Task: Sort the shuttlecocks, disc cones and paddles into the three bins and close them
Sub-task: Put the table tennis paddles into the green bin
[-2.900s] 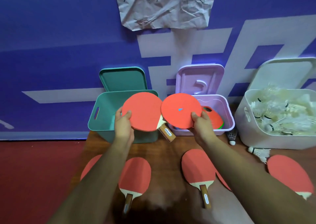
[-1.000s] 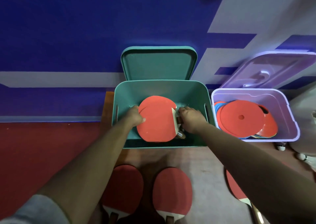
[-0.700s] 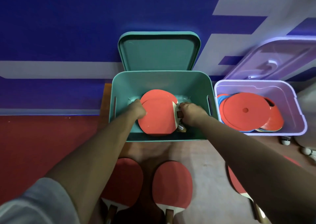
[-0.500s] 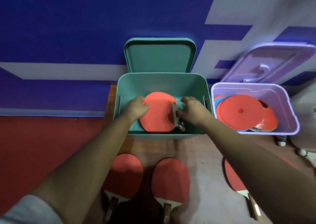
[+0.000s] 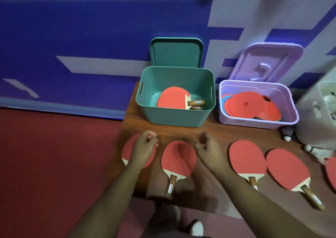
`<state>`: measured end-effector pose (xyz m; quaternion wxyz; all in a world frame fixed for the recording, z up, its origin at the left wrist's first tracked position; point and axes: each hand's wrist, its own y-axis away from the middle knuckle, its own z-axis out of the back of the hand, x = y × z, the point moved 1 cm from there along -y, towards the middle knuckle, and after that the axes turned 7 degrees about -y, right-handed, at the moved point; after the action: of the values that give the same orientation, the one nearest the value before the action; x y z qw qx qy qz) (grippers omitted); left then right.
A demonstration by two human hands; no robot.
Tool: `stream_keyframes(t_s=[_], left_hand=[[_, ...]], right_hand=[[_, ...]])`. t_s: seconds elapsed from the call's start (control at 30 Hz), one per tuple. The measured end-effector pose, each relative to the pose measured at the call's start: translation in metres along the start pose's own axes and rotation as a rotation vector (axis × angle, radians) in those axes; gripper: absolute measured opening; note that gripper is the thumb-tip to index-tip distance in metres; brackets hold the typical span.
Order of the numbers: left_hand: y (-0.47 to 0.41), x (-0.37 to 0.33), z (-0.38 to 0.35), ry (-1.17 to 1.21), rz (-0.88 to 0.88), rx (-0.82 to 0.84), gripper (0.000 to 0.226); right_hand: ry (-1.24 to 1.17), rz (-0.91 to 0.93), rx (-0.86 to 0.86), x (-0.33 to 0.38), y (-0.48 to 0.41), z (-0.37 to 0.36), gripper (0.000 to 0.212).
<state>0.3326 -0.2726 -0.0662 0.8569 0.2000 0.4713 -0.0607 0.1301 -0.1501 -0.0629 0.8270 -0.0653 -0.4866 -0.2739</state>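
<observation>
We hold our left hand (image 5: 145, 146) and right hand (image 5: 207, 145) loosely curled, empty, over red paddles (image 5: 179, 157) on the wooden bench (image 5: 138, 125). In the open teal bin (image 5: 174, 118) against the blue wall (image 5: 72, 28) lie stacked paddles (image 5: 172, 99).

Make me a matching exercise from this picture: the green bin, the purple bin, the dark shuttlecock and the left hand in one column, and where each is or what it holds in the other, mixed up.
Things
1. green bin
2. purple bin
3. dark shuttlecock
4. left hand

Places or contents
A. outside the bins, on the table next to the white bin
B. holds red paddles
C. over the leftmost paddle lying on the table
D. holds disc cones

Pairs: 1-B, 2-D, 3-A, 4-C
</observation>
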Motion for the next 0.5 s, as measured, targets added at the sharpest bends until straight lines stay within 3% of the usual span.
stream_keyframes(t_s=[0.07,0.13,0.27,0.4,0.5], left_hand=[[0.023,0.032,-0.021,-0.092,0.120,0.078,0.015],[0.038,0.053,-0.040,-0.171,0.245,0.146,0.007],[0.044,0.063,-0.064,-0.160,0.420,0.174,0.021],[0.039,0.078,-0.082,0.007,0.510,0.175,0.029],[0.036,0.095,-0.089,0.069,0.550,0.135,0.032]], right_hand=[[-0.020,-0.215,0.083,-0.038,0.024,-0.010,0.019],[-0.086,-0.372,0.134,-0.066,0.042,-0.022,0.036],[-0.372,-0.596,0.143,-0.090,0.057,-0.049,0.045],[-0.680,-0.722,0.123,-0.084,0.060,-0.061,0.024],[-0.760,-0.820,0.053,-0.084,0.055,-0.070,0.025]])
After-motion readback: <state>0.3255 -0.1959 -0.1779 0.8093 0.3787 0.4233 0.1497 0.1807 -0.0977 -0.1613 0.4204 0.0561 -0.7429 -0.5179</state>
